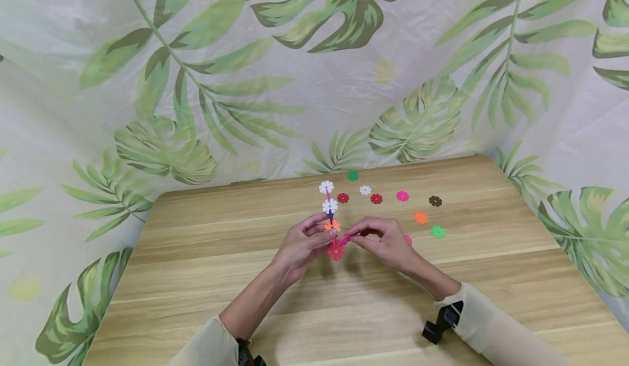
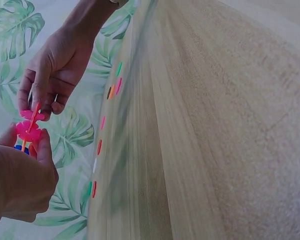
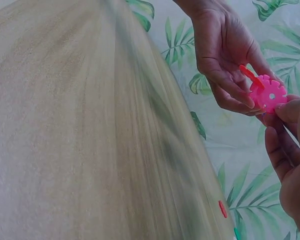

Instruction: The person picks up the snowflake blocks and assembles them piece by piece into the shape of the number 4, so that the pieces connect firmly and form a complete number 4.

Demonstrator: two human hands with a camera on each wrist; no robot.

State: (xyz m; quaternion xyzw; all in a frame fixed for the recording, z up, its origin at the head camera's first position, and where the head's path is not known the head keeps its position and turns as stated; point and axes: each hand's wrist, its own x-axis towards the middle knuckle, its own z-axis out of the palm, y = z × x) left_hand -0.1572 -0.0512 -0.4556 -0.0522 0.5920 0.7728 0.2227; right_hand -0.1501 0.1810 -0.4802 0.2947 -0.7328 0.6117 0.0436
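Note:
A chain of notched plastic linking discs is held up over the wooden table. From its far end come a white disc (image 1: 326, 187), a pink one seen edge-on, another white disc (image 1: 330, 206), a blue disc (image 1: 331, 216), then an orange disc (image 1: 332, 225). A reddish-pink disc (image 1: 336, 252) forms the near end. My left hand (image 1: 302, 248) grips the chain around the orange disc. Between thumb and fingertips, my right hand (image 1: 390, 243) pinches a pink disc (image 3: 268, 95) against the chain's near end. Fingers partly hide where they meet.
Loose discs lie on the table (image 1: 196, 262) beyond and right of the hands: green (image 1: 352, 176), white (image 1: 365, 190), red (image 1: 376, 199), pink (image 1: 402, 196), brown (image 1: 435, 201), orange (image 1: 420, 218) and others. A leaf-patterned cloth (image 1: 314, 93) hangs behind the table.

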